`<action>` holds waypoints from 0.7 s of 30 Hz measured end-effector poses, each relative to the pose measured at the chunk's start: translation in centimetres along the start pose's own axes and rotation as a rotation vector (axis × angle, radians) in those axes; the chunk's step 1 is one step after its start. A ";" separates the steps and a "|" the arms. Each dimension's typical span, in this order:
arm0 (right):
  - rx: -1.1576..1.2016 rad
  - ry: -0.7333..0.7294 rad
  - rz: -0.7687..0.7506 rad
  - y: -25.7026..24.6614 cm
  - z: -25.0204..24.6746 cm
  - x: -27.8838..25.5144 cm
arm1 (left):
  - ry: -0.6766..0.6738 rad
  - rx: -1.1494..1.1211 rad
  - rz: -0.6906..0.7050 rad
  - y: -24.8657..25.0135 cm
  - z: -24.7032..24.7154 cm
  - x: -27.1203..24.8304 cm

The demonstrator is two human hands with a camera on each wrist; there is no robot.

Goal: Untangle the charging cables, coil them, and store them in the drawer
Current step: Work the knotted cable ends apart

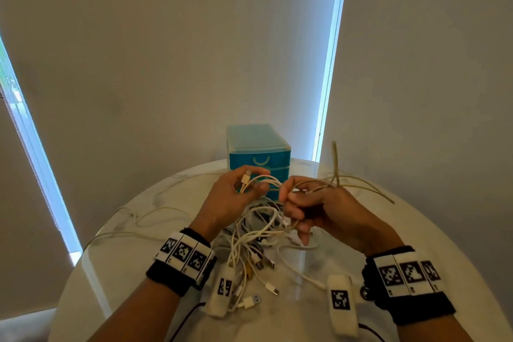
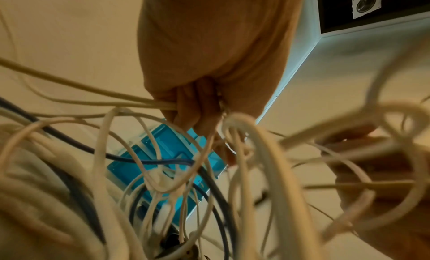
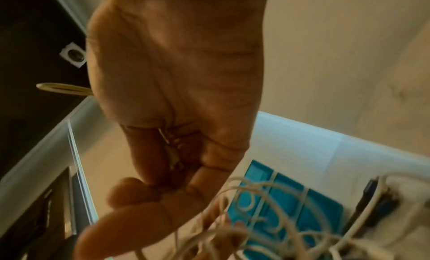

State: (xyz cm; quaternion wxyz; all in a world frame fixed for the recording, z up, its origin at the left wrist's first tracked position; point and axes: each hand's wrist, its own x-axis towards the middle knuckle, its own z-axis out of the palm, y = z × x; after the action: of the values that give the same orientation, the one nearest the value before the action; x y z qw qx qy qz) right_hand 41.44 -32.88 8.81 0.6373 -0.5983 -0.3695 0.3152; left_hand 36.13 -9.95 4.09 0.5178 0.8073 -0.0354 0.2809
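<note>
Above the round counter (image 1: pixel 116 272), the left hand (image 1: pixel 230 200) pinches white cable strands near a plug, and the right hand (image 1: pixel 319 211) curls round beige strands. The cable tangle (image 1: pixel 258 233) hangs between them onto the counter, near of the blue drawer unit (image 1: pixel 258 151) at the far edge.

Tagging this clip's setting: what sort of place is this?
Probably a room at home or in an office: a round white table by roller blinds, with a small blue drawer unit and tangled cables.
</note>
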 end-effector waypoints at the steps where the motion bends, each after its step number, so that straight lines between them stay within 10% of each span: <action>1: 0.051 0.014 -0.043 -0.1 0.2 0.1 | -0.063 0.001 0.002 0.2 0.2 -0.1; 9: 0.737 0.424 -0.574 0.5 -2.9 0.6 | -0.156 0.104 -0.046 0.5 0.2 -0.3; 21: 0.835 0.277 -0.373 -0.1 1.3 1.2 | 0.114 -0.184 -0.037 3.9 -1.5 -0.3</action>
State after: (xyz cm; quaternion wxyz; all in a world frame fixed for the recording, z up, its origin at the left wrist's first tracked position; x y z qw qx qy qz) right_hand 41.00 -31.21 9.05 0.9122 -0.2508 -0.2238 0.2345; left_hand 33.89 -10.56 7.52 0.5961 0.7395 -0.0166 0.3124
